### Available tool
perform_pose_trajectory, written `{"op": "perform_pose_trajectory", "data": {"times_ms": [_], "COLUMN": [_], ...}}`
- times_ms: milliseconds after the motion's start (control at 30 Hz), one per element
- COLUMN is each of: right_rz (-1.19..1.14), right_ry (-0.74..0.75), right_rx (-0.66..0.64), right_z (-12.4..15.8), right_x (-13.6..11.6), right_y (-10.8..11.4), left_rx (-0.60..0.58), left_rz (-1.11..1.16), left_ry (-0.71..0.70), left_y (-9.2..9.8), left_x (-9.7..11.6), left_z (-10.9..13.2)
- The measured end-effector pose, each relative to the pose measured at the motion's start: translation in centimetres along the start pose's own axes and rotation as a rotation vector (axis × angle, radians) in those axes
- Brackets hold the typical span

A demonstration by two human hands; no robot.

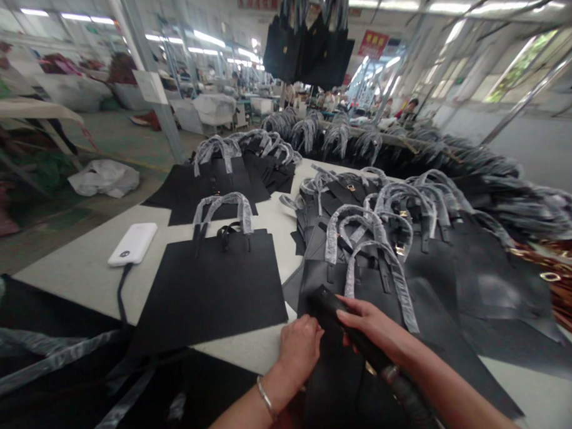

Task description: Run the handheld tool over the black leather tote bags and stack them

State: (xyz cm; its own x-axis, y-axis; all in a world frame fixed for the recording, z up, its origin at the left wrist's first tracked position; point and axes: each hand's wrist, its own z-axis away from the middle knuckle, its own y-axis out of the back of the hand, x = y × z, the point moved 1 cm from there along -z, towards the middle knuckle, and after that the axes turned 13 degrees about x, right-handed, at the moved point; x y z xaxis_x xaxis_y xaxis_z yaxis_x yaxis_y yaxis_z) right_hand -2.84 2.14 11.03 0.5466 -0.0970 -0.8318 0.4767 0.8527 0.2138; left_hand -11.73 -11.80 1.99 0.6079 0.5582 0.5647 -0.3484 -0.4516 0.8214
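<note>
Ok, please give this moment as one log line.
right hand: holds black tool; left hand: curled at edge of black bag, grip unclear; white device: on table, cable attached

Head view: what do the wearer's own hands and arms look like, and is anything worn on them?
The left hand is ungloved, with a slim, silver-coloured bangle at its wrist. The right hand is ungloved too. No sleeves show.

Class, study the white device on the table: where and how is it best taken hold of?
The white device is probably best held by its long sides, from above: it lies flat, top uncovered, and the black cable leaves its near end.
</note>
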Motion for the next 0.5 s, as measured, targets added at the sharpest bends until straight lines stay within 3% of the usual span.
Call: {"op": "perform_pose_trajectory", "data": {"times_ms": [100, 267, 400, 500], "right_rz": [0.014, -0.041, -0.06, -0.143], "right_ry": [0.016, -0.035, -0.018, -0.037], "right_rx": [0.037, 0.135, 0.296, 0.498], "right_z": [1.4, 5.4, 8.5, 11.2], "right_x": [-0.5, -0.3, 1.7, 3.8], "right_y": [0.5, 3.3, 6.6, 9.6], "left_rx": [0.048, 0.06, 0.006, -0.051], "left_rz": [-0.004, -0.117, -0.166, -0.144], "left_ry": [0.047, 0.042, -0.006, -0.012], "left_y": [0.1, 0.5, 0.6, 0.1], "left_x": [0.0, 1.5, 2.2, 1.9], "left_z": [-0.5, -2.0, -3.4, -4.1]}}
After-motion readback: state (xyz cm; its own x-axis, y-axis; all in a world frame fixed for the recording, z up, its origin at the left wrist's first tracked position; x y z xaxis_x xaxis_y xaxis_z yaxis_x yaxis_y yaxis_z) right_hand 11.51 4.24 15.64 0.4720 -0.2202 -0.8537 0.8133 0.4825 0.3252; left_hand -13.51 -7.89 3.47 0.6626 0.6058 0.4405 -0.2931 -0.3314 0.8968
